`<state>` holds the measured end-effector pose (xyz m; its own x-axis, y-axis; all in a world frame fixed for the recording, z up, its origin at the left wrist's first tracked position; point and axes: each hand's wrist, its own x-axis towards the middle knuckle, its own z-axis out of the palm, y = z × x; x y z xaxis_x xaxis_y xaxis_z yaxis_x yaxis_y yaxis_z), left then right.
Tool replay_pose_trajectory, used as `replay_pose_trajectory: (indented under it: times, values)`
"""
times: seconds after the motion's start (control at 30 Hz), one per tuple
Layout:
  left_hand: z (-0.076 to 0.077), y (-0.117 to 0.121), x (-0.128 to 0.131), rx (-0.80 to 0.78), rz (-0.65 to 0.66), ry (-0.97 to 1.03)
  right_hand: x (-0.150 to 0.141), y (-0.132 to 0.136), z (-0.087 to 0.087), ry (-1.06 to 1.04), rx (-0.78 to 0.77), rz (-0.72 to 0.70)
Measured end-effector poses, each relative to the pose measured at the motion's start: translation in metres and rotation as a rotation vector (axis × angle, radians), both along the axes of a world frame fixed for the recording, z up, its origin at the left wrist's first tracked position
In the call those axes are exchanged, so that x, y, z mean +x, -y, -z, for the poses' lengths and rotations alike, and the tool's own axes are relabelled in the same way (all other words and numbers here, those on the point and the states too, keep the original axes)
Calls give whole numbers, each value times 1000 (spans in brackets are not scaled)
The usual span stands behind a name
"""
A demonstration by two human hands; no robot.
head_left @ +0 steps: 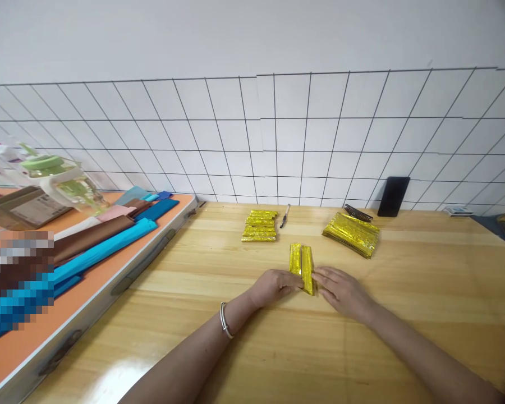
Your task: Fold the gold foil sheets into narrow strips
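Note:
Two shiny gold foil strips (306, 259) lie side by side on the wooden table, lengthwise away from me, with a narrow dark gap between them. My left hand (274, 287), with a silver bangle on its wrist, has its fingers bent over the near end of the strips and pressed on them. At their right edge, my right hand (340, 290) rests with fingers stretched out, the tips touching the foil. Beyond lies a stack of gold foil strips (259, 226), and to the right a thicker gold foil bundle (353, 234).
A pen (285, 216) lies by the stack. Behind the thicker bundle is a black patterned bundle (357, 213); a black phone (393, 196) leans on the tiled wall. Left, an orange-topped table (105, 269) holds coloured rolls, a cardboard box (29, 207) and a green-lidded bottle (63, 179).

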<state>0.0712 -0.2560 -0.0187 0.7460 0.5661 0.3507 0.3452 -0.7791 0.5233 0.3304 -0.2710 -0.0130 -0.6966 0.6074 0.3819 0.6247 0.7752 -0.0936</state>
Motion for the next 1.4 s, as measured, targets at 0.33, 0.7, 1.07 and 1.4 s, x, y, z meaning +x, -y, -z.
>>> replay_pose_trajectory:
  times: [0.33,0.7,1.07,1.4]
  values:
    - [4,-1,-1,8,-19,-2,-21,18,-6,-15,62,4]
    - [4,0,-1,13,16,39,-19,18,-6,-62,104,-40]
    - [-7,6,-2,-49,14,25,-19,12,-3,-65,30,-64]
    - [-2,4,-2,-33,4,76,-19,12,-7,-34,-40,-64]
